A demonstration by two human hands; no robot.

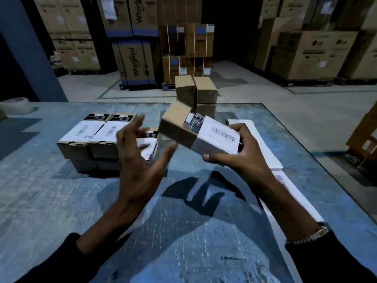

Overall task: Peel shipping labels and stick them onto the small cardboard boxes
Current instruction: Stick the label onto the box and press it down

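My right hand point(238, 152) grips one end of a small cardboard box point(179, 127) and holds it tilted above the blue table point(61, 201). A white barcode label point(222, 135) is stuck across the box's top at my hand's end. My left hand point(140, 152) hovers just left of the box with its fingers spread and holds nothing. Behind that hand stands a stack of labelled boxes point(89, 137), white labels on top. At the table's far edge is a pile of plain boxes point(195, 92) without labels. White label sheets point(265, 148) lie on the table under my right forearm.
A tape roll point(18, 106) sits at the table's far left corner. Large appliance cartons point(134, 64) stand on the warehouse floor beyond the table, with more on pallets at the right point(318, 54). Another carton point(365, 135) is off the table's right edge.
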